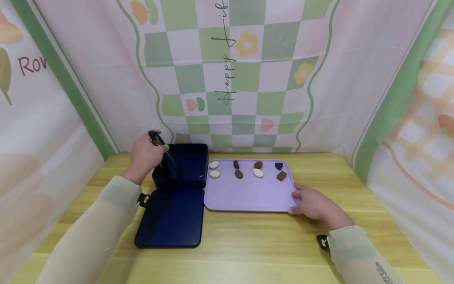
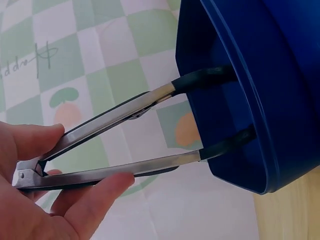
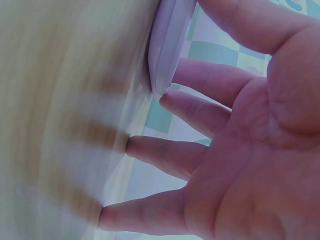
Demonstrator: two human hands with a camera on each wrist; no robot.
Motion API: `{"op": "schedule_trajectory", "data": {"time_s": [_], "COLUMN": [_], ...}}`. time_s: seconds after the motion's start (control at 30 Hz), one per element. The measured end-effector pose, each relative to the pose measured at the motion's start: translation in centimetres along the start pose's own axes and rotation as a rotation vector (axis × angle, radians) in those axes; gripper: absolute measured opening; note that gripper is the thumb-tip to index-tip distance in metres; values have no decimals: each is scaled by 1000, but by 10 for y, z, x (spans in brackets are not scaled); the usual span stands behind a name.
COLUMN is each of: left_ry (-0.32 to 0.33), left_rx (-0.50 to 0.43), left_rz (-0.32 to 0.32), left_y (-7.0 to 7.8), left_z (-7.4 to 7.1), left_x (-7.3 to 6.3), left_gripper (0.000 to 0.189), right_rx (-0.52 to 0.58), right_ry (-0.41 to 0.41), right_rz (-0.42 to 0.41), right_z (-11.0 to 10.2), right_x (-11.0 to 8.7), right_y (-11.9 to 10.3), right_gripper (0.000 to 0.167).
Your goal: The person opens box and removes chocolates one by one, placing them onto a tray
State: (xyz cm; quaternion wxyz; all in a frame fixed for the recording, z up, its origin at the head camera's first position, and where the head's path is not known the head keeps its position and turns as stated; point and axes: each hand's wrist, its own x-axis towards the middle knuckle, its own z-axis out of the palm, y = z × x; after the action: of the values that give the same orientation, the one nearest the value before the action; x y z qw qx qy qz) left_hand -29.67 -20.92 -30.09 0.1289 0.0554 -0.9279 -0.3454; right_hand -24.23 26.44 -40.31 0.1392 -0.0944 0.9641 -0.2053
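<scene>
My left hand [image 1: 145,156] holds metal tongs [image 2: 110,171] with black ends, the thumb on one arm and fingers on the other. Their arms are spread and the tips reach down into a dark blue box [image 1: 207,167]; whether anything lies between the tips is hidden. At the lower right corner of a lilac tray [image 1: 244,197], my right hand [image 1: 313,203] touches the rim, its fingers spread and nearly straight. Several small chocolates, white [image 1: 214,174], brown [image 1: 281,175] and dark [image 1: 236,164], sit in two rows along the tray's far half.
In front of the box, a flat dark blue lid [image 1: 172,221] lies on the wooden table [image 1: 255,248]. The tray stands close against the box's right side. A checkered curtain [image 1: 244,79] hangs behind the table, with more cloth on both sides.
</scene>
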Motion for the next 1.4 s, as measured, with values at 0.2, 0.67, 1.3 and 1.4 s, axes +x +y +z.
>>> {"op": "schedule_trajectory", "data": {"time_s": [0.2, 0.67, 1.3, 1.4], "left_ry": [21, 138, 141, 146], "left_rx": [-25, -304, -494, -436], "left_rz": [-8, -96, 109, 193], "left_y": [-3, -9, 30, 40], "left_z": [-3, -23, -25, -16], "left_x": [-1, -3, -45, -55], "left_gripper": [56, 53, 49, 48], "right_rx": [2, 25, 1, 4], "right_ry": [-3, -10, -1, 2], "right_rz": [4, 25, -3, -4], "right_z": [0, 1, 0, 0], "right_x": [-1, 1, 0, -1], "right_y": [0, 0, 1, 0], "right_gripper": [66, 66, 66, 66]}}
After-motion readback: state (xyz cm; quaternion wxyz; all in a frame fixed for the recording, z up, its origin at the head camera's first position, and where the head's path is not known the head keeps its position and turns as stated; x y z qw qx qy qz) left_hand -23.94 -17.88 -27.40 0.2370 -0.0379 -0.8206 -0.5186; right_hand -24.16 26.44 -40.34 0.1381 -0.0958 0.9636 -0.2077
